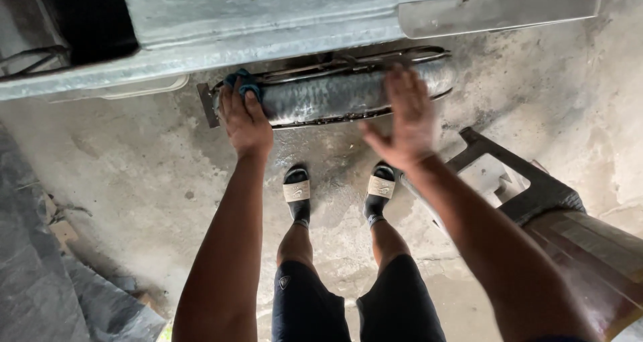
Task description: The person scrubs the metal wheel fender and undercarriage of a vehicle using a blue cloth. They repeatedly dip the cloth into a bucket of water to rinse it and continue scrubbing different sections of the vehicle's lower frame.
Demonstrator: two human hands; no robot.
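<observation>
The muffler point(335, 94), a grey cylinder with a flanged seam, lies horizontally just below the edge of a galvanised metal panel point(254, 20). Its far side sits partly under that edge; its near side faces open concrete floor point(134, 168). A dark plastic stool point(529, 188) stands close to the right, beside a brown wooden piece point(589, 248). Grey sheeting point(40, 275) covers the floor at the left.

The left hand point(244, 117) rests on the muffler's left end, fingers curled over a blue cloth point(242, 83) pressed against the metal. The right hand point(405, 117) lies flat on the right part of the muffler, fingers spread and open, gripping nothing; it is motion-blurred. Both arms reach forward and down. The feet, in sandals point(297, 191), stand just before the muffler.
</observation>
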